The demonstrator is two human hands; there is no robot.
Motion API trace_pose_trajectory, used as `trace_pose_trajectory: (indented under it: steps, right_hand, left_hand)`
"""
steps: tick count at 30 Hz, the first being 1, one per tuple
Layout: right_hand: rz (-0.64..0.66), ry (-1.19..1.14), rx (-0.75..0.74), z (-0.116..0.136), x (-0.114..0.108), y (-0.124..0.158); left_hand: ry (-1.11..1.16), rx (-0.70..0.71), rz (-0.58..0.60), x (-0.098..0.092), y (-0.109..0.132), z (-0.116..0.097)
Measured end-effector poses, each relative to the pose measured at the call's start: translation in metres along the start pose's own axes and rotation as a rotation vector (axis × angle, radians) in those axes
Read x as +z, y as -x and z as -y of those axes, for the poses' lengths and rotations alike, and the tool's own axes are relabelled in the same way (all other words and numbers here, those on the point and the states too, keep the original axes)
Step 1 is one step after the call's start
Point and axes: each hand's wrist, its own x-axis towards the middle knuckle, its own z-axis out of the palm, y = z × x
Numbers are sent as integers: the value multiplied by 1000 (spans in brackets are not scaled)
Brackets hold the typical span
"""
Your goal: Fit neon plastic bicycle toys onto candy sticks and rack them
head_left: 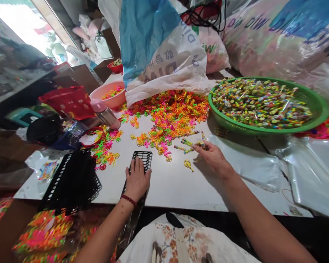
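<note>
My left hand (137,179) lies flat, fingers stretched out, on a small black plastic grid tray (143,158) at the white table's near edge. My right hand (212,157) reaches forward with its fingers pinched on a thin wrapped candy stick (202,140). Two or three more candy sticks (184,145) lie just left of that hand, and a yellow plastic ring toy (188,164) lies below them. A heap of orange, pink, yellow and green plastic ring toys (168,113) spreads across the table's middle.
A green round basket (322,109) full of wrapped candy sticks stands at the right. Big plastic sacks (164,54) lean behind. A stack of black grid trays (71,180), a pink bowl (109,100), a flask (105,114) and a red bag (68,102) crowd the left. Clear plastic bags (304,171) lie right.
</note>
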Motion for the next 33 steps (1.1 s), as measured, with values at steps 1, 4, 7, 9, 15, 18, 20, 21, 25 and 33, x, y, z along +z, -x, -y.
trace_pose_trajectory:
  steps: [1,4,7,9,15,18,20,21,25,33]
  right_hand:
    - [31,-93,48,-2,5,11]
    - [112,-199,146,-12,23,41]
    - [174,-290,232,-21,40,61]
    - [195,-339,275,-25,46,70]
    - [224,-316,328,-29,40,91]
    - [179,-323,349,-32,32,98]
    - [174,-370,360,-34,29,99]
    - [177,-392,362,-34,29,99]
    - [178,-389,336,-36,35,98]
    - [147,-248,258,-49,47,102]
  left_hand:
    - [-24,-47,-23,-3,-6,8]
    - [-19,-89,-145,-20,-34,13]
    - [137,179,-175,-33,-65,-11]
    - [175,396,-152,-32,-84,-33]
    - [328,457,-87,-11,-113,-62]
    - [464,310,-160,-9,-112,-56]
    - [548,184,-196,-11,-107,-51]
    - [587,126,-211,-12,-104,-49]
    - [590,102,-262,-15,-91,-44]
    - [318,594,-83,-17,-88,-72]
